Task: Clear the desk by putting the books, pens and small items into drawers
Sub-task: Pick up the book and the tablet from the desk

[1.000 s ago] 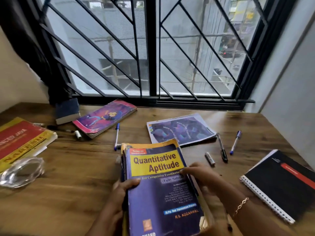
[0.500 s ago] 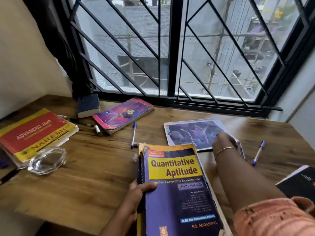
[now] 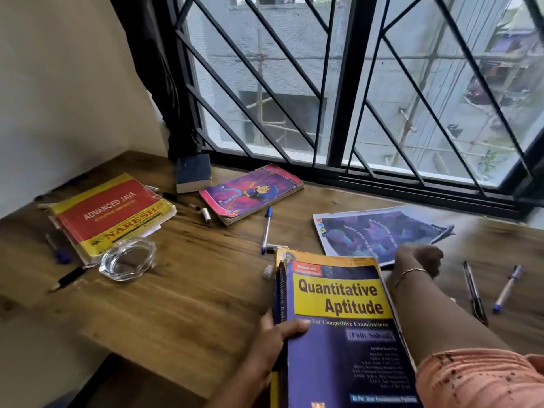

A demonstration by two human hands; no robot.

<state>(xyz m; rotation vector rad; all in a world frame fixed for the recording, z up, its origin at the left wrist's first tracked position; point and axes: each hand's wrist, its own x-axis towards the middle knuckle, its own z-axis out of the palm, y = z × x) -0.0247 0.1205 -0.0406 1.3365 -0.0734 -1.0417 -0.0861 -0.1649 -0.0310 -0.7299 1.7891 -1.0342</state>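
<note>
My left hand grips the spine of a thick blue and yellow "Quantitative Aptitude" book at the desk's near edge. My right hand reaches past it, and its curled fingers pinch the near right corner of a thin purple booklet, whose right side is blurred. A black pen and a blue-capped pen lie right of that hand. Another blue pen lies in the middle. A red and yellow "Advanced Java" book, a pink comic book and a small dark blue book sit farther left.
A clear glass dish stands by the Java book, with a black pen and a blue pen near it. A white cap and a tiny clear item lie loose. The wooden desk ends front left; a barred window runs behind.
My right hand left the thick book's cover, reached onto the purple booklet, then drew back to its near right corner. The view swung left, off the black spiral notebook. My left hand kept its hold.
</note>
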